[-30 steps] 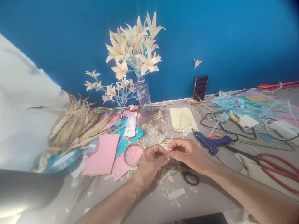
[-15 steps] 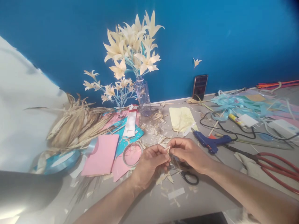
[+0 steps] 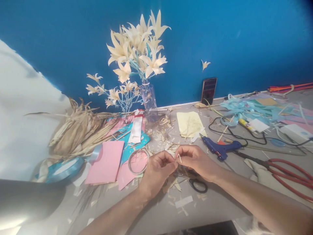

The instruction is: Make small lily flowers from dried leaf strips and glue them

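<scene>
My left hand (image 3: 158,169) and my right hand (image 3: 193,161) meet at the middle of the table with their fingertips pinched together. Between them is a small pale strip (image 3: 179,158), like a piece of dried husk, bent over my right fingers. Its lower end is hidden by the fingertips. Under my hands lie scissors with black handles (image 3: 198,185), their blades mostly covered, among cut husk scraps (image 3: 174,186). To the left of my left hand is a roll of tape (image 3: 130,167) on pink paper.
A bottle (image 3: 149,102) with husk flowers (image 3: 137,49) stands by the blue wall. A blue glue gun (image 3: 220,148) and red-handled shears (image 3: 286,169) lie right. Pink paper (image 3: 106,163), ribbon roll (image 3: 65,169) and dried husks (image 3: 75,130) lie left. A phone (image 3: 208,91) leans at the back.
The pale strip has shifted toward my right fingers and now shows as a bent loop above them. Both hands stay in nearly the same place.
</scene>
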The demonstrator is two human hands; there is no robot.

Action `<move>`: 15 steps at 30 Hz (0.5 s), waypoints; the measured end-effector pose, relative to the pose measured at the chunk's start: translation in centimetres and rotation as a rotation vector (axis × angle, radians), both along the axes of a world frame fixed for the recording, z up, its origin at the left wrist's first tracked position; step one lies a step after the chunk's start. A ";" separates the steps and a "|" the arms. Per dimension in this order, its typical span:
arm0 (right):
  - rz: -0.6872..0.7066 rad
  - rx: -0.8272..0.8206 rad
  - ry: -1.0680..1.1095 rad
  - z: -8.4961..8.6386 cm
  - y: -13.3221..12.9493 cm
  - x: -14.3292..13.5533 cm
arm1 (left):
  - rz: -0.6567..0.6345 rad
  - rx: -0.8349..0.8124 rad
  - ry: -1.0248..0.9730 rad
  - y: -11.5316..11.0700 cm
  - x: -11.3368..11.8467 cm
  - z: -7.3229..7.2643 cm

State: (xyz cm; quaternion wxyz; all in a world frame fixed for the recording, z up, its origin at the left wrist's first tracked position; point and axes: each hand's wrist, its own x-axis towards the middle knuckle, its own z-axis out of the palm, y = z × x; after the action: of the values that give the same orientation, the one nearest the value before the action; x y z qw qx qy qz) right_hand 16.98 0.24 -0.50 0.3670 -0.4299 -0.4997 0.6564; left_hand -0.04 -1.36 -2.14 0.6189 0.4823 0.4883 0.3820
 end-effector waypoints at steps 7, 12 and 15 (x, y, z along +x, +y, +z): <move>-0.036 -0.009 -0.005 -0.7 0.1 -0.3 | -0.013 -0.030 0.018 0.0 0.0 0.2; 0.004 0.029 0.037 -0.6 0.1 -0.6 | -0.002 -0.059 -0.015 0.4 0.1 -0.2; 0.012 0.071 0.070 -0.9 0.2 -0.6 | 0.001 -0.090 -0.088 0.7 0.1 -1.1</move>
State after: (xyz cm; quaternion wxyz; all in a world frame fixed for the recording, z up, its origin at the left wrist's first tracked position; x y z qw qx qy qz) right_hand 16.34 0.48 -1.41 0.3954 -0.3902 -0.5123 0.6550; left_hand 0.05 -0.64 -3.24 0.6606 0.4365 0.4774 0.3810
